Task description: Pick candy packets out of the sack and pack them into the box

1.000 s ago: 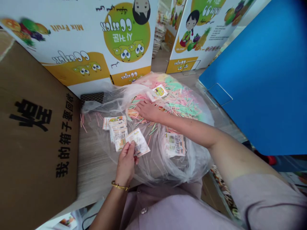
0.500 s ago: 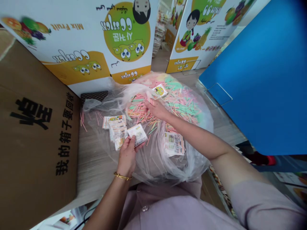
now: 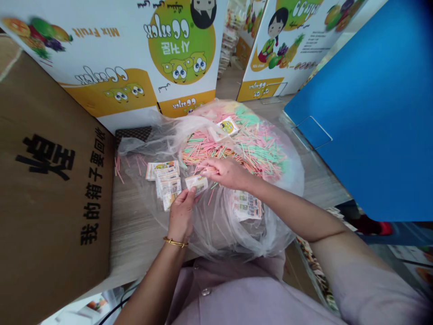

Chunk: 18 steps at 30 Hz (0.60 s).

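Just short of the loose sticks [image 3: 257,151]: left hand [image 3: 181,214] clamps a small packet [image 3: 197,182] by its near edge, likely leaving the far end free. Right hand [image 3: 232,173] just beside, fingers together on a few sticks [image 3: 211,170]. Overlapping packets [image 3: 167,177] lie left, presumably for reach.

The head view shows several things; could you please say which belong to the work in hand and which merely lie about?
Likely in use:
small white printed packet
thin pastel sticks
translucent plastic bag

Seemingly just about:
brown cardboard box
flat blue panel
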Available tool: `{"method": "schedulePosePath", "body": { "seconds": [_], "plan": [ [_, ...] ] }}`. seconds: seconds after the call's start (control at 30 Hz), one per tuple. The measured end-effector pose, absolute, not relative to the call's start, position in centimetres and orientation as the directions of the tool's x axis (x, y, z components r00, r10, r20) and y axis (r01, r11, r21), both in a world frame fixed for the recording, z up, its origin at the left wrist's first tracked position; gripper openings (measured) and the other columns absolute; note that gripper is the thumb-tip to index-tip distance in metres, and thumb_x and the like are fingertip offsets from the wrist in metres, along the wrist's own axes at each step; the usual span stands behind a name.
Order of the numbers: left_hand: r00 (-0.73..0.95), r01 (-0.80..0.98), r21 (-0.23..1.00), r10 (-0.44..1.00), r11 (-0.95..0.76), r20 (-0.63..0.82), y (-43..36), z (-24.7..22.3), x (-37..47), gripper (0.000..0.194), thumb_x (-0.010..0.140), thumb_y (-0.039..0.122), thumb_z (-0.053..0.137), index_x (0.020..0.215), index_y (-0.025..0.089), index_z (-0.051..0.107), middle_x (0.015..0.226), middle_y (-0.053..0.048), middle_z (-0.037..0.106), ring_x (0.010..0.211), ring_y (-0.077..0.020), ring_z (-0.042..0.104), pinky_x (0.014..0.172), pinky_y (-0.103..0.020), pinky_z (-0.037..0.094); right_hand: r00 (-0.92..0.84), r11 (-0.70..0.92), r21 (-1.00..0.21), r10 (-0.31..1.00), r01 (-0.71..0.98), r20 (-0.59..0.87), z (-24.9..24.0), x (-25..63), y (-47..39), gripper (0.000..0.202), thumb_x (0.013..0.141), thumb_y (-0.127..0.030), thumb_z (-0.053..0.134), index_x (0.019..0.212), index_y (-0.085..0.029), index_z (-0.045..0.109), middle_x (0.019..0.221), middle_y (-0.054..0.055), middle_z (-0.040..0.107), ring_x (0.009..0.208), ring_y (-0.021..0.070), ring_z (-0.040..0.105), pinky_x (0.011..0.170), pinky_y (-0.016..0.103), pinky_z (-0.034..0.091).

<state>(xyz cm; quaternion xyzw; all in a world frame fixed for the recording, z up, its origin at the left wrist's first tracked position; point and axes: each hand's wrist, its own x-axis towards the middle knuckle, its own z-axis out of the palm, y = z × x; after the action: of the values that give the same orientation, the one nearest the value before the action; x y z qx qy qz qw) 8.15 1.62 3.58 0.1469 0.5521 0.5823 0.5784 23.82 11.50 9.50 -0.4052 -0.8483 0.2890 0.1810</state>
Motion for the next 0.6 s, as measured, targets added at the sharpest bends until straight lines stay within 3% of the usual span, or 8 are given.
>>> {"method": "schedulePosePath", "body": {
  "seconds": [0.17, 0.27, 0.4, 0.6],
  "plan": [
    [-0.284, -0.509, 0.821, 0.85, 0.258, -0.444, 1.6, 4.0, 8.3, 0.017, 0.073, 0.029, 0.08, 0.087, 0.02, 0.077, 0.097, -0.003, 0.078, 0.099, -0.0188, 0.07, 0.093, -0.033, 0.055, -0.605, 0.541, -0.54, 0.793, 0.644, 0.074, 9.4, 23.5, 9.4, 0.03, 0.092, -0.032, 0.059, 0.121, -0.025, 0.065, 0.096, 0.001, 0.076, 0.08, 0.0188, 0.068, 0.072, 0.027, 0.041],
    [-0.251, -0.551, 0.794, 0.857, 0.256, -0.45, 1.4, 4.3, 8.3, 0.024, 0.074, 0.034, 0.079, 0.093, 0.019, 0.077, 0.107, -0.005, 0.077, 0.105, -0.0212, 0.069, 0.095, -0.038, 0.056, -0.533, 0.484, -0.591, 0.839, 0.645, 0.106, 8.9, 23.9, 9.5, 0.031, 0.093, -0.028, 0.058, 0.122, -0.023, 0.063, 0.104, 0.003, 0.076, 0.089, 0.0203, 0.07, 0.076, 0.027, 0.043],
    [-0.258, -0.565, 0.786, 0.851, 0.251, -0.457, 1.4, 4.3, 8.3, 0.023, 0.068, 0.034, 0.084, 0.084, 0.019, 0.076, 0.099, -0.004, 0.078, 0.106, -0.0221, 0.069, 0.099, -0.04, 0.054, -0.497, 0.429, -0.67, 0.862, 0.606, 0.102, 8.6, 24.5, 9.7, 0.028, 0.095, -0.031, 0.058, 0.121, -0.022, 0.063, 0.109, 0.004, 0.075, 0.093, 0.0203, 0.069, 0.079, 0.028, 0.044],
    [-0.274, -0.531, 0.812, 0.858, 0.242, -0.434, 1.2, 4.5, 8.5, 0.019, 0.068, 0.033, 0.084, 0.08, 0.02, 0.076, 0.097, -0.004, 0.078, 0.105, -0.0216, 0.069, 0.096, -0.036, 0.055, -0.587, 0.47, -0.656, 0.808, 0.591, 0.051, 8.8, 24.3, 9.2, 0.032, 0.093, -0.036, 0.062, 0.122, -0.023, 0.062, 0.097, 0.002, 0.073, 0.085, 0.0193, 0.067, 0.074, 0.027, 0.04]
  ]
}}
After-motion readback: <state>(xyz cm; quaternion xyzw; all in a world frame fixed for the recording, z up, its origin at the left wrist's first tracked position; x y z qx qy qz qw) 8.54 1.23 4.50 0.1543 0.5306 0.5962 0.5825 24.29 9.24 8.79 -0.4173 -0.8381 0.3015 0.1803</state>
